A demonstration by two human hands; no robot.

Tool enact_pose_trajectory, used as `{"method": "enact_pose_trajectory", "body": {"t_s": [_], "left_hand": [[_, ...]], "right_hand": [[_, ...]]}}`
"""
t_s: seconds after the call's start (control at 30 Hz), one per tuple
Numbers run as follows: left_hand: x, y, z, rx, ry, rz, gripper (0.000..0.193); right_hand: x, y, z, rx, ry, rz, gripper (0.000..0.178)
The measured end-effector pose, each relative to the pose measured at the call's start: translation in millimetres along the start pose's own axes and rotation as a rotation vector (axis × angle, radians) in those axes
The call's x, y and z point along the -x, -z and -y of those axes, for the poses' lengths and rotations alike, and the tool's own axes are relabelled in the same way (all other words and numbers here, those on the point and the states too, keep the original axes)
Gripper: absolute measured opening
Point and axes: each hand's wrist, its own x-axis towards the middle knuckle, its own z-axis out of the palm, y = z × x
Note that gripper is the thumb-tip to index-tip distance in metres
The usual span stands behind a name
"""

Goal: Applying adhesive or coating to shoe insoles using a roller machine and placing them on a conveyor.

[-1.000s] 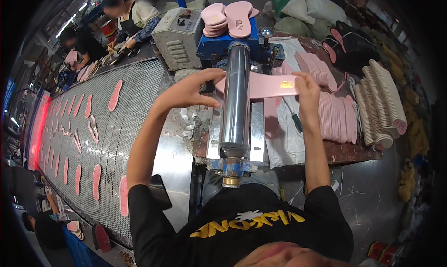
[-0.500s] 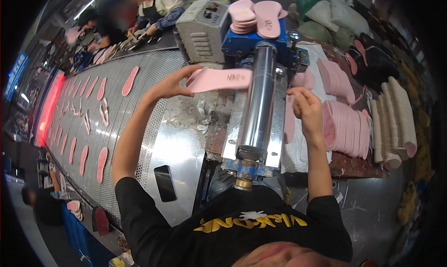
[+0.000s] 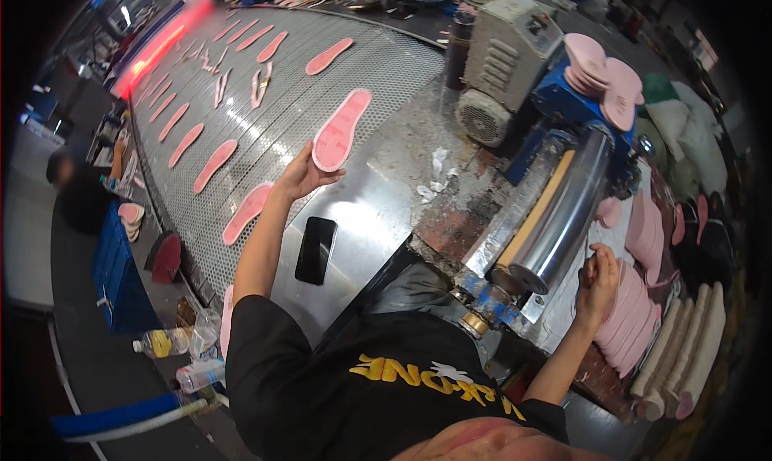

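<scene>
A pink insole (image 3: 344, 130) with a pale edge is gripped at its near end by my left hand (image 3: 301, 175), thumb and fingers closed on it. It is held over the near-right edge of a perforated metal conveyor (image 3: 265, 131), where several pink insoles lie in rows. My right hand (image 3: 598, 288) is to the right of a roller machine with a shiny metal roller (image 3: 567, 212), beside a standing stack of pink insoles (image 3: 627, 324). Its fingers are curled together; whether anything is between them is hidden.
A black phone (image 3: 316, 250) lies on the smooth metal plate before me. Behind the rollers stand a grey motor housing (image 3: 511, 51) and pink insole stacks (image 3: 619, 99). Rolled beige material (image 3: 683, 348) lies at far right, bottles (image 3: 165, 342) at lower left. Another person (image 3: 84, 184) is at left.
The view has turned left. My left hand has carried the insole from the metal roller to the conveyor's edge, and its deeper pink face now shows. My right hand stays near the stacks.
</scene>
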Motion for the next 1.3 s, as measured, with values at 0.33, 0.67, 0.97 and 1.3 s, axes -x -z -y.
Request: {"method": "enact_pose_trajectory", "body": {"t_s": [0.33,0.67,0.97,1.3], "left_hand": [[7.3,127.5,21.2,0.045,-0.191,-0.771,0.06],[-128.0,156.8,-41.6,0.148,-0.288,-0.742,0.077],[-108.3,71.9,28.8,-0.351,-0.184,-0.387,0.029],[-54.4,-35.7,99.1,-0.983,-0.118,-0.234,0.019]], "right_hand": [[31.7,23.3,-33.2,0.003,-0.038,-0.031,0.018],[84.1,44.9,-28.1,-0.03,0.012,-0.143,0.018],[114.1,90.5,-38.5,1.025,-0.002,-0.528,0.024],[78.7,128.0,-36.8,1.49,0.299,-0.894,0.026]]}}
